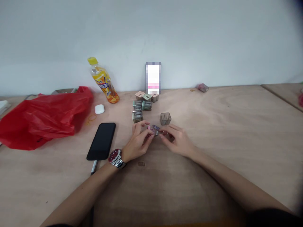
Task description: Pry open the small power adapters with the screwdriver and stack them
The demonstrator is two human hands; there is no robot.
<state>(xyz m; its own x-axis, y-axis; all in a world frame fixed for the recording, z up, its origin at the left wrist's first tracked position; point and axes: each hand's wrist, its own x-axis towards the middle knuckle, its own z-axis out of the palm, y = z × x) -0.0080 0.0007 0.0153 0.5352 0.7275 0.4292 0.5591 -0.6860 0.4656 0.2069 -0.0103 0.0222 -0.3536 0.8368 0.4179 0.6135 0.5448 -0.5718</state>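
Note:
My left hand [138, 142], with a red-faced wristwatch [115, 157] on its wrist, and my right hand [178, 140] meet at the middle of the wooden table [213, 126]. Both pinch one small pink and purple piece [155, 129] between their fingertips. Just behind it stands a small clear open box [165, 118]. Further back sits a cluster of small cube-shaped boxes [141, 107], some greenish, some pink.
A black phone [101, 141] lies left of my hands with a pen [94, 166] below it. A red plastic bag [44, 116], a white earbud case [99, 109], an orange drink bottle [103, 80] and an upright phone [153, 78] stand near the wall.

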